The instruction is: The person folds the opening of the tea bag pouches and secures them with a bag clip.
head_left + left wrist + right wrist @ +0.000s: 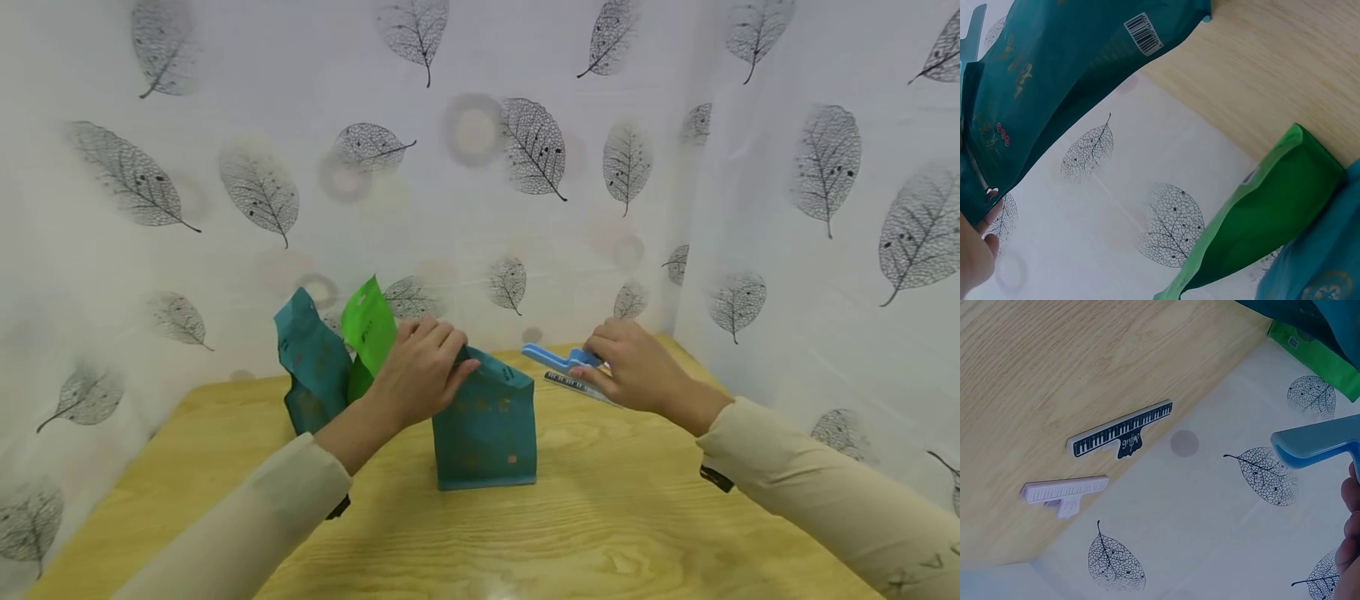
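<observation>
A teal bag [483, 437] stands upright on the table, its top edge folded over. My left hand [420, 367] grips that top edge at its left corner. In the left wrist view the bag's side with a barcode [1143, 34] shows, and part of the hand [974, 256] is at the lower left. To the right of the bag, my right hand [637, 367] holds a blue bag clip [547, 358] by its handle. The clip's long bar points toward the bag, apart from it. In the right wrist view, the clip [1316, 440] juts in from the right edge.
Left of the held bag stand a green bag [367, 325] and another teal bag [318, 367], both tall-topped. A black-and-white piano-key clip [1124, 430] and a lilac clip [1066, 490] lie on the wooden table [600, 517] near its back edge. Leaf-patterned curtain [465, 225] surrounds the table.
</observation>
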A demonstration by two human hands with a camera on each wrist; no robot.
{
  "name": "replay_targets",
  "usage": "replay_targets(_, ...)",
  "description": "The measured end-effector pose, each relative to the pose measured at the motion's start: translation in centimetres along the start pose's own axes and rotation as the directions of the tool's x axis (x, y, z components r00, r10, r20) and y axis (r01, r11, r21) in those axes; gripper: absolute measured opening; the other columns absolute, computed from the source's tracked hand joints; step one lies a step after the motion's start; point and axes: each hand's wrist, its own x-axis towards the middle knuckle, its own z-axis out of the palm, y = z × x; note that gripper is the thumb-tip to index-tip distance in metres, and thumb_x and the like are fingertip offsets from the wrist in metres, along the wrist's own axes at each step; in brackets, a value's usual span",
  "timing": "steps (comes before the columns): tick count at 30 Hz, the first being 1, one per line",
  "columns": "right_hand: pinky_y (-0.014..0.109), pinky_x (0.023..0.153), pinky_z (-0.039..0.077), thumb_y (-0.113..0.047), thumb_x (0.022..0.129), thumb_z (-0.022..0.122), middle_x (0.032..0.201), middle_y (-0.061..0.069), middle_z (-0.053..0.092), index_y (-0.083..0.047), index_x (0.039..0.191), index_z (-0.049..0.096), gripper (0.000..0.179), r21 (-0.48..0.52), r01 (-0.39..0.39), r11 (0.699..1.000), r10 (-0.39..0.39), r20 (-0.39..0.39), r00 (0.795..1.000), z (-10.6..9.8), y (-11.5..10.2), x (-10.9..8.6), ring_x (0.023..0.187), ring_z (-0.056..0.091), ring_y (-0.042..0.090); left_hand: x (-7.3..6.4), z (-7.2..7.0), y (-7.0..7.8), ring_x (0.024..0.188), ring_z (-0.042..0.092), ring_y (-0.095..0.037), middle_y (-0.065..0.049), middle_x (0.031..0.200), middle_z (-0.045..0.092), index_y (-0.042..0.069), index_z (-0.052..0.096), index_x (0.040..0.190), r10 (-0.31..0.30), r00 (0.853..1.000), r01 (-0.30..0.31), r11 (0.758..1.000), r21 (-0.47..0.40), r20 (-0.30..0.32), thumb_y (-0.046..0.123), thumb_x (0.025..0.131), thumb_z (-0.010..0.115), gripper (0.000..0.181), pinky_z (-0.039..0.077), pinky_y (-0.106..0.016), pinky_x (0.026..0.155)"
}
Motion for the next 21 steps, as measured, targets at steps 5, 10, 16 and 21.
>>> replay_targets(5, 0.033, 0.066, 0.039, -0.048, 0.097, 0.061, 0.075, -0.001, 0.059, -0.011, 0.081, 0.064, 0.04, -0.005, 0.032, 0.999, -0.032, -0.012, 0.999, -0.1, -0.1, 0.4, 0.069, 0.046, 0.014, 0.3, -0.1, 0.1, 0.092, 0.055, -0.025, -0.006, 0.096, 0.063, 0.01, 0.06, 0.101, 0.002, 1.0, -0.002, 1.0, 0.004, 0.001, 0.034, 0.098, 0.063, 0.025, 0.037, -0.046, 0.085)
replay_targets(10, 0.033, 0.065, 0.039, -0.048, 0.098, 0.058, 0.075, -0.001, 0.059, -0.011, 0.081, 0.064, 0.041, 0.012, 0.051, 0.999, -0.051, -0.027, 0.998, -0.2, -0.3, 1.0, 0.07, 0.047, 0.014, 0.2, -0.2, 0.1, 0.09, 0.055, -0.025, -0.007, 0.094, 0.063, 0.009, 0.06, 0.099, 0.002, 1.0, -0.002, 1.0, 0.018, -0.011, 0.034, 0.097, 0.065, 0.025, 0.037, -0.045, 0.085)
replay_targets(16, 0.032, 0.065, 0.04, -0.052, 0.099, 0.053, 0.077, 0.0, 0.061, -0.01, 0.082, 0.065, 0.046, 0.047, 0.08, 0.996, -0.078, -0.044, 0.996, -0.1, -0.9, 1.5, 0.071, 0.048, 0.014, 0.0, -0.1, 0.2, 0.091, 0.055, -0.025, -0.006, 0.095, 0.063, 0.01, 0.06, 0.099, -0.004, 1.0, 0.004, 1.0, 0.015, 0.01, 0.034, 0.099, 0.063, 0.025, 0.038, -0.045, 0.085)
replay_targets(21, 0.033, 0.066, 0.04, -0.044, 0.095, 0.065, 0.077, -0.001, 0.06, -0.01, 0.083, 0.065, 0.036, 0.068, 0.097, 0.993, -0.093, -0.063, 0.994, -0.1, -1.2, 1.9, 0.07, 0.048, 0.015, 0.1, 0.1, 0.2, 0.091, 0.056, -0.025, -0.006, 0.094, 0.063, 0.01, 0.06, 0.099, 0.005, 1.0, -0.005, 1.0, 0.018, 0.001, 0.034, 0.098, 0.064, 0.025, 0.038, -0.045, 0.085)
